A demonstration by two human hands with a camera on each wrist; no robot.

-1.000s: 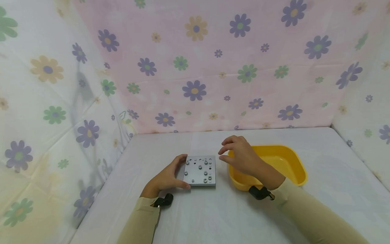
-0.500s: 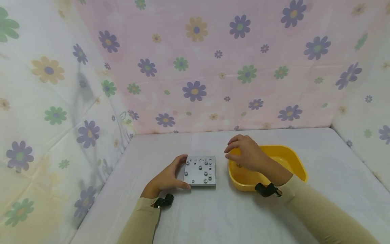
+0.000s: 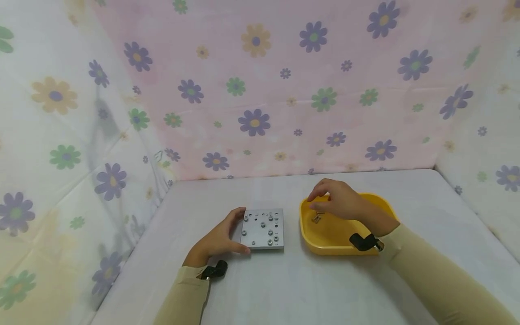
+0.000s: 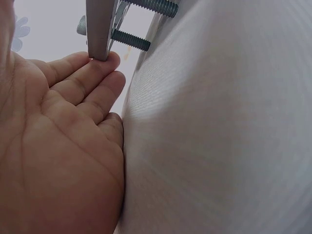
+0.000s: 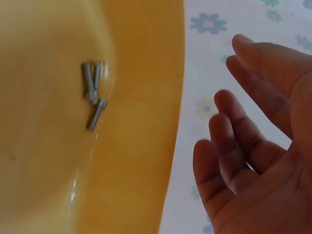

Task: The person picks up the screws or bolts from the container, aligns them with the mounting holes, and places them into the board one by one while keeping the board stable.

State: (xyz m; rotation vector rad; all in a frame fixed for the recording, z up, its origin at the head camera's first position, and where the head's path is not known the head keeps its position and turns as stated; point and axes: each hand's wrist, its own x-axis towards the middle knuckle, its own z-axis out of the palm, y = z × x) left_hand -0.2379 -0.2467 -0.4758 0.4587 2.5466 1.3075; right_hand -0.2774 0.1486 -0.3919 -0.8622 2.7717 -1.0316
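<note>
While the left hand (image 3: 216, 238) holds the plate (image 3: 255, 234) between thumb and fingertips at its left corners, the right hand (image 3: 343, 201) hangs over the far left part of the tray (image 3: 345, 250), fingers loosely spread, holding nothing. Three loose screws (image 5: 92, 95) lie in the tray; others stand in the plate, left of the tray. Fetching another screw seems the step; that would call for lowering the right hand and pinching one.
</note>
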